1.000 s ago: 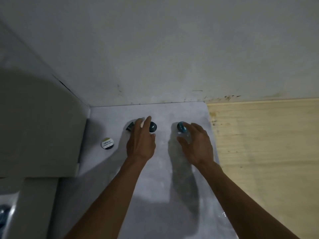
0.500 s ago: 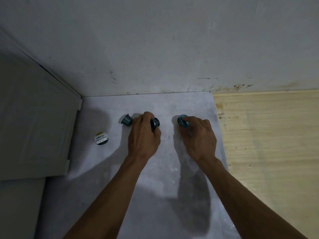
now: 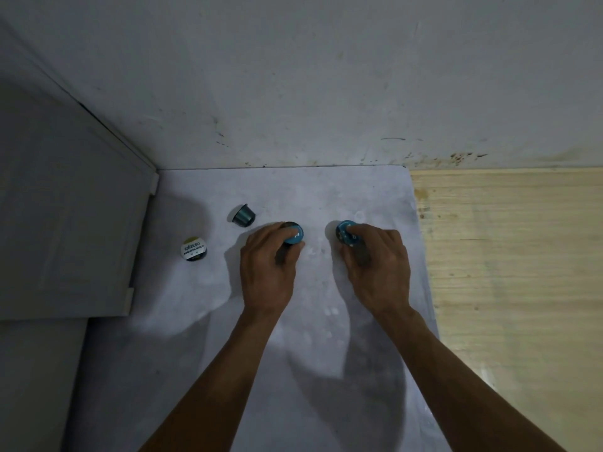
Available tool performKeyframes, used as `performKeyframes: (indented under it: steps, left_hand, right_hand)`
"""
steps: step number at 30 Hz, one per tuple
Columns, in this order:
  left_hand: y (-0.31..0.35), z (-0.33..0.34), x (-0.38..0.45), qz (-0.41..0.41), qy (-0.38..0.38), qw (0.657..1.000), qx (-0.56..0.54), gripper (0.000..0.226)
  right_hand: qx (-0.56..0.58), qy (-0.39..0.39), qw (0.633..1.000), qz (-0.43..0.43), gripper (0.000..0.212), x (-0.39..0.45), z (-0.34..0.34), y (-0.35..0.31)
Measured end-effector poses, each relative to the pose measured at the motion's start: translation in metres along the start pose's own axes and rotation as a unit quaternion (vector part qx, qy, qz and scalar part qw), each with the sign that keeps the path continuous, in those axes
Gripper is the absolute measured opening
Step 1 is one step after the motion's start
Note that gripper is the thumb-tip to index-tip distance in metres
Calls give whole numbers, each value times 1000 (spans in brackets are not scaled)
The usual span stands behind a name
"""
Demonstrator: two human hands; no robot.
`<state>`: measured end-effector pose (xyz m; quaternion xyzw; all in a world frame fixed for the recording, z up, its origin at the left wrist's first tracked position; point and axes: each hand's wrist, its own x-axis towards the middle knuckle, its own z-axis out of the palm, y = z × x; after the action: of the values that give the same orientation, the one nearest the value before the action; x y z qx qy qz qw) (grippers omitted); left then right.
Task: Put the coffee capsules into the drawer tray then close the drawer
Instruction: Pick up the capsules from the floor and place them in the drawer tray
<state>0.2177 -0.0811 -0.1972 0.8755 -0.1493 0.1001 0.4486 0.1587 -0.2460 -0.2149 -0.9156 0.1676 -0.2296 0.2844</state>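
Poking forward from each hand's grip, left hand [image 3: 266, 272] and right hand [image 3: 380, 269], sits a capsule [image 3: 294, 235].

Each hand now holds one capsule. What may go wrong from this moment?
The left hand and right hand each grip a teal capsule only at its end, so one might slip. The dark capsule lies on its side and may roll. No drawer is in view.

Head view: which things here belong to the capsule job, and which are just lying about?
Job:
- blue capsule gripped by left hand
- blue capsule gripped by right hand
- dark capsule, on its side
- labelled capsule

Lying about:
- white cabinet
- wooden surface
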Motion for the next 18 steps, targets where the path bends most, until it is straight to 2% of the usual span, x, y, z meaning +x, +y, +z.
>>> performKeyframes:
  steps: [6, 10, 13, 15, 18]
  left_hand:
    - [3, -5, -11, -28, 17, 999, 1, 27]
    - [17, -22, -17, -79, 5, 995, -62, 26]
    - [43, -54, -22, -78, 28, 996, -20, 24]
    - [60, -84, -27, -93, 45, 994, -28, 23]
    - [75, -135, -38, -88, 60, 994, -30, 23]
  right_hand:
    - [33, -20, 999, 4, 23, 0, -18, -7]
    - [49, -42, 997, 47, 25, -6, -40, -28]
    - [81, -42, 993, 78, 29, -15, -61, -54]
    - [95, -48, 990, 89, 30, -21, -73, -75]
    - [112, -44, 990, 75, 29, -32, -88, -118]
